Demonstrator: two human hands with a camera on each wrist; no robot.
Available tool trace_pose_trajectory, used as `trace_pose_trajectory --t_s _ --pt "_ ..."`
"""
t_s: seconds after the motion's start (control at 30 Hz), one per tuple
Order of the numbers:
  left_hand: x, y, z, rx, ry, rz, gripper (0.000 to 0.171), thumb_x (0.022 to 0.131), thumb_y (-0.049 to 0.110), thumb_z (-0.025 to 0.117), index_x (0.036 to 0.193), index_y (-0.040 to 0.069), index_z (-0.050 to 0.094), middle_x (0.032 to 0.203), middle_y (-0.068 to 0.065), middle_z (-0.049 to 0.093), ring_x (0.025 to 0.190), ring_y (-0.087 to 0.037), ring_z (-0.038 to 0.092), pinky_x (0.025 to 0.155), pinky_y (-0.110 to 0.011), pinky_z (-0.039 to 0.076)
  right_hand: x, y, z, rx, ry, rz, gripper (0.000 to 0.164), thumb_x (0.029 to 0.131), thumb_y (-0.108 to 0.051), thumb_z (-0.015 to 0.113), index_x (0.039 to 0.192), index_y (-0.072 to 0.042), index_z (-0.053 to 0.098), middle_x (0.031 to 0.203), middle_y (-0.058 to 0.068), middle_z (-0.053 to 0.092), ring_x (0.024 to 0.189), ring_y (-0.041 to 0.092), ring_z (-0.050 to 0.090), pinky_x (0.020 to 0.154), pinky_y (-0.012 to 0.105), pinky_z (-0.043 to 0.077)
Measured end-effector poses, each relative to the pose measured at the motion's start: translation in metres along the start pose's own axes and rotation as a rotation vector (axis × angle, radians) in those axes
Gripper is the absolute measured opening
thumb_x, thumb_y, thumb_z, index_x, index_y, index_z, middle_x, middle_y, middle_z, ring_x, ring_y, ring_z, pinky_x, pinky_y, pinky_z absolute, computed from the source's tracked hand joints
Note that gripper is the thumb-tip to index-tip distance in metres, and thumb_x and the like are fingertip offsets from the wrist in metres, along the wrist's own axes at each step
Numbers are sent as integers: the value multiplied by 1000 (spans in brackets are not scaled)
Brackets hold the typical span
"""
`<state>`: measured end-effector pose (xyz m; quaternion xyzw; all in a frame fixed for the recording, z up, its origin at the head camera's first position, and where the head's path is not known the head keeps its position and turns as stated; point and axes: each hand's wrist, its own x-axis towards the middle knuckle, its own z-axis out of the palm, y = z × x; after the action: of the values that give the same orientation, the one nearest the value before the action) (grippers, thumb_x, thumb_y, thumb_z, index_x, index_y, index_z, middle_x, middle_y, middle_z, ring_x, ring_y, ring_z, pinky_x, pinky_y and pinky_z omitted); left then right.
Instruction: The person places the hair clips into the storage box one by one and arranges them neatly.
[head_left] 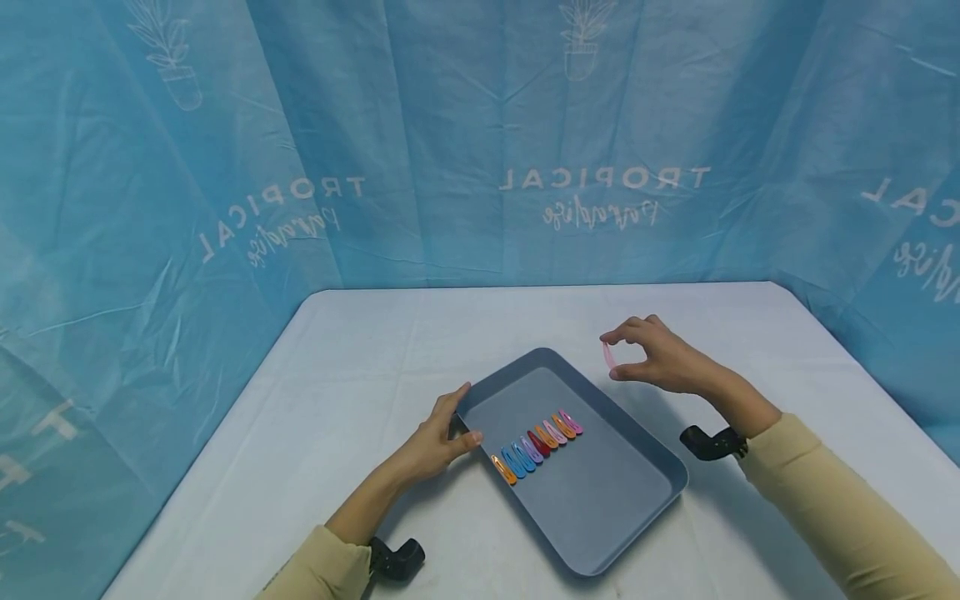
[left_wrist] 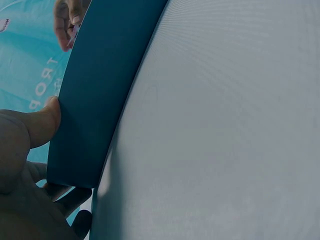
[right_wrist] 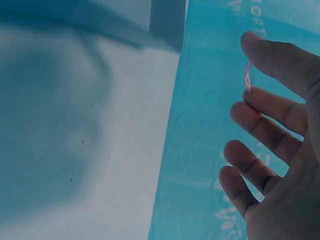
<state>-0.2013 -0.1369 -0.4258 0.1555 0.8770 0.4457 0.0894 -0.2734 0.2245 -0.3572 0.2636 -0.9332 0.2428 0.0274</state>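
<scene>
A grey rectangular tray point(head_left: 607, 500) lies at an angle on the table. My left hand point(head_left: 431, 443) grips its left corner, the thumb point(left_wrist: 46, 121) over the rim and the other fingers around the outer side. Inside the tray, several snap hair clips form a slanting row, from an orange clip point(head_left: 503, 470) near the left rim, past a red clip point(head_left: 537, 443), to a pink clip point(head_left: 572, 422). Beyond the tray's right side, my right hand point(head_left: 667, 358) pinches a pink hair clip point(head_left: 608, 356) between thumb and index finger, raised above the table. Its other fingers point(right_wrist: 245, 157) are spread loosely.
A white cloth covers the table point(head_left: 360, 367). Blue printed curtains point(head_left: 465, 150) hang behind it and along both sides. Each wrist wears a black camera mount, one left point(head_left: 397, 560) and one right point(head_left: 712, 443).
</scene>
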Motion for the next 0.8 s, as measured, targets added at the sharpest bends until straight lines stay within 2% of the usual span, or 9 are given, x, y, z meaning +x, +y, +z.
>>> trace_pose_trajectory --t_s 0.23,0.37,0.5,0.8 --pt "-1 2 0 -14 -2 -4 76 92 28 61 153 18 16 154 -17 21 141 -44 20 105 -66 26 2 -12 10 28 -18 -61 50 79 -22 76 125 -8 60 123 10 59 113 26 43 90 50 44" --pt "-1 1 0 -14 1 -3 77 92 28 62 153 18 16 154 -17 21 141 -44 20 105 -66 26 2 -15 17 33 -27 -99 50 78 -19 77 124 -10 61 122 8 60 110 24 43 87 46 45" --pt "0 -1 1 -16 -1 -2 78 91 28 62 153 18 15 154 -16 21 142 -43 18 107 -65 24 2 -18 22 55 -69 -93 49 79 -19 76 125 -12 60 123 4 59 108 21 42 85 41 44" --pt "-1 -2 1 -34 -2 -2 79 91 27 62 153 19 14 154 -16 20 143 -43 16 108 -67 21 1 -20 30 26 -154 -88 49 81 -21 75 126 -11 60 127 6 56 111 23 41 87 42 43"
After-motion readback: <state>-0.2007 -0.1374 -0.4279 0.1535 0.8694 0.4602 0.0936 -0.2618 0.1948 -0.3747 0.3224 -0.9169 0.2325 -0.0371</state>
